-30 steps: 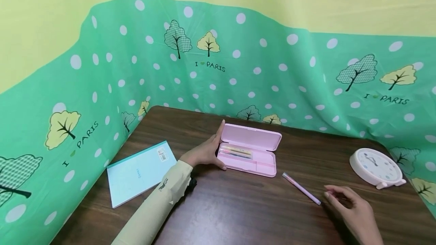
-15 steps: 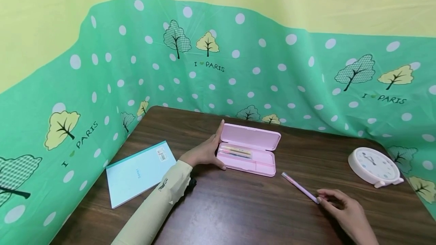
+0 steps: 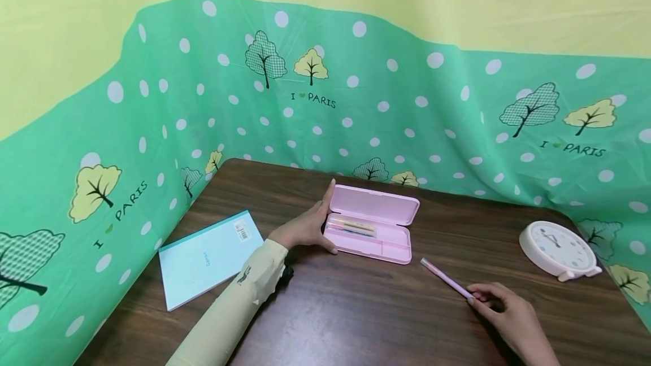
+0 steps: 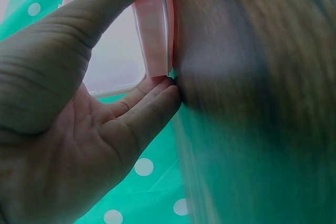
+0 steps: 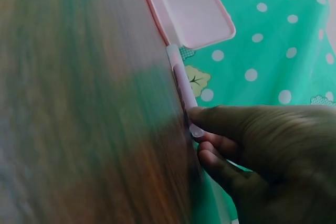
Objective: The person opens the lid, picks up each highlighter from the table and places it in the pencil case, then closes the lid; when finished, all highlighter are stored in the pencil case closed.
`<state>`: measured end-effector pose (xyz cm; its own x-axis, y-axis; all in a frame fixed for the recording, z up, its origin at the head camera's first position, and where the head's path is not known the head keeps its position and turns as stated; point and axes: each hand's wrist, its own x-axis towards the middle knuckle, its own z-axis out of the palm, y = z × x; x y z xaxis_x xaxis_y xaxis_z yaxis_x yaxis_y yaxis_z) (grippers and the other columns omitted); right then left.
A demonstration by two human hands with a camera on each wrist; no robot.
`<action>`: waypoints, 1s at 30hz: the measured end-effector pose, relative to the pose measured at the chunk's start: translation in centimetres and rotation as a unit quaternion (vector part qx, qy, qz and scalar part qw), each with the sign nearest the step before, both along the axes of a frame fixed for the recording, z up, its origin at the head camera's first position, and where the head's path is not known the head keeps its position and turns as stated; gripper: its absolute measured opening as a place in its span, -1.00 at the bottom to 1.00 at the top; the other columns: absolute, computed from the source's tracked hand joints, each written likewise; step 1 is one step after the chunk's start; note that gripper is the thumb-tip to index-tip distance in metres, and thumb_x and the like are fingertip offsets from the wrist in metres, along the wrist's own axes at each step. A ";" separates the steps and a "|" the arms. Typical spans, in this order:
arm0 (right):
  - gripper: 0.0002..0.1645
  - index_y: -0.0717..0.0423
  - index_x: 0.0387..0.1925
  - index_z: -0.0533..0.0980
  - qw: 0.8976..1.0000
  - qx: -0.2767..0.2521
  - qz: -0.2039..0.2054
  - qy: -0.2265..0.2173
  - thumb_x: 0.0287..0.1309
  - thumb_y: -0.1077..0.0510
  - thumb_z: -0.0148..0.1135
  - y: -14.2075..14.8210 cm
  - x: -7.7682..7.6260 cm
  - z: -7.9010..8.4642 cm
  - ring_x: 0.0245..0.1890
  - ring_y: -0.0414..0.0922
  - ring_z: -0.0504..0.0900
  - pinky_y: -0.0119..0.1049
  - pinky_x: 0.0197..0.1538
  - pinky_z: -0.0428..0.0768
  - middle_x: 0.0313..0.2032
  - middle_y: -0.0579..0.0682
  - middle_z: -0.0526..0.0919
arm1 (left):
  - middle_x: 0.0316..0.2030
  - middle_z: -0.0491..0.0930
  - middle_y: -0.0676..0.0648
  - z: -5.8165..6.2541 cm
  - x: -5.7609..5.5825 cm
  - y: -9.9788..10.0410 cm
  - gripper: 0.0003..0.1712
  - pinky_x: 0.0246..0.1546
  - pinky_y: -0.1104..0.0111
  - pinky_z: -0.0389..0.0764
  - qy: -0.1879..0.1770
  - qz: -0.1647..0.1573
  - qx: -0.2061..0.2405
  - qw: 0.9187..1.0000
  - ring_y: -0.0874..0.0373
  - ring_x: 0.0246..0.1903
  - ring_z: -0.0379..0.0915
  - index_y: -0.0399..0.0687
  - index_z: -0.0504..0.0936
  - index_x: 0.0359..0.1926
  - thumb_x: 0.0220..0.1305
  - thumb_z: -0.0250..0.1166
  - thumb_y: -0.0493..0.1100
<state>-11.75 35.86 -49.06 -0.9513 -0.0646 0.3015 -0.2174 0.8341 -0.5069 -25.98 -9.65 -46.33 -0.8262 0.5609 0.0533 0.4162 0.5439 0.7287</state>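
Note:
A pink pencil case (image 3: pixel 396 252) lies with its lid (image 3: pixel 373 205) raised, and several slim pens (image 3: pixel 353 227) rest in its back compartment. My left hand (image 3: pixel 305 227) holds the case's left end, the thumb at the front corner and the index finger extended up beside the lid. In the left wrist view the thumb and fingers (image 4: pixel 149 111) straddle that end. To the right of the case a pink-lilac pen (image 3: pixel 446 278) slants across the table. My right hand (image 3: pixel 508 312) pinches the pen's near end between thumb and fingertips, as the right wrist view also shows.
A pale blue notebook (image 3: pixel 208 258) with a barcode label lies at the left of the dark wooden table (image 3: pixel 325 321). At the right is a white and pink clock (image 3: pixel 559 250). A green polka-dot cloth (image 3: pixel 432 106) hangs behind the table and along its left side.
My right hand has moved left to the pen's near end and taken a pinch on it. The left hand and the pencil case keep their places.

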 end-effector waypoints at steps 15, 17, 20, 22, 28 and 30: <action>-0.83 0.20 -0.12 0.78 0.999 -0.022 -0.042 -0.015 0.27 0.38 0.51 0.0 -0.4 0.4 -0.35 -0.51 0.48 -0.62 -0.32 0.43 -0.35 -0.16 0.67 | 0.73 -0.22 -0.30 -0.4 -0.4 -0.2 0.90 0.57 -0.03 0.21 0.003 0.001 -0.006 1.000 -0.18 0.65 -0.03 0.20 -0.73 0.68 0.00 0.81 0.02; -0.83 0.20 -0.10 0.78 0.999 -0.027 -0.045 -0.015 0.29 0.37 0.50 0.1 -0.5 0.6 -0.35 -0.51 0.48 -0.62 -0.32 0.43 -0.34 -0.15 0.69 | 0.73 -0.23 -0.31 -0.6 -0.4 -0.3 0.91 0.58 -0.05 0.19 0.007 -0.001 0.003 1.000 -0.20 0.66 -0.05 0.24 -0.76 0.67 -0.01 0.81 0.03; -0.84 0.19 -0.09 0.77 0.998 -0.034 -0.044 -0.016 0.31 0.35 0.49 0.1 -0.7 0.7 -0.34 -0.50 0.49 -0.61 -0.31 0.43 -0.34 -0.17 0.70 | 0.73 -0.22 -0.30 -1.1 -0.6 -0.5 0.91 0.57 -0.05 0.20 0.009 0.006 0.006 1.000 -0.20 0.66 -0.05 0.33 -0.76 0.67 -0.01 0.81 0.08; -0.85 0.20 -0.10 0.77 0.998 -0.039 -0.047 -0.015 0.31 0.34 0.49 0.1 -0.7 0.6 -0.33 -0.51 0.49 -0.61 -0.30 0.43 -0.34 -0.20 0.70 | 0.74 -0.23 -0.25 -2.2 -1.2 -0.6 0.95 0.58 -0.05 0.17 0.004 0.009 0.011 1.000 -0.17 0.67 -0.07 0.38 -0.76 0.66 -0.08 0.84 0.07; -0.86 0.18 -0.11 0.78 0.998 -0.037 -0.058 -0.005 0.31 0.32 0.51 0.2 -1.2 0.5 -0.32 -0.53 0.50 -0.61 -0.26 0.38 -0.32 -0.21 0.72 | 0.74 -0.25 -0.27 -2.6 -1.6 -0.6 0.94 0.57 -0.06 0.20 0.019 -0.015 0.031 0.999 -0.21 0.66 -0.07 0.28 -0.70 0.70 -0.09 0.83 0.15; -0.85 0.17 -0.12 0.79 0.998 -0.034 -0.055 0.008 0.29 0.34 0.51 0.1 -1.7 0.7 -0.31 -0.55 0.50 -0.62 -0.25 0.37 -0.31 -0.16 0.73 | 0.74 -0.23 -0.28 -3.0 -1.9 -0.6 0.91 0.55 0.01 0.25 0.037 -0.019 0.023 0.999 -0.20 0.65 -0.02 0.27 -0.71 0.69 -0.06 0.79 0.24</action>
<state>-13.49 36.01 -48.39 -0.9464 0.0611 0.3173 -0.1348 0.8178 -0.5596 -27.93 -10.24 -49.37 -0.7970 0.5878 0.1387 0.4892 0.4935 0.7191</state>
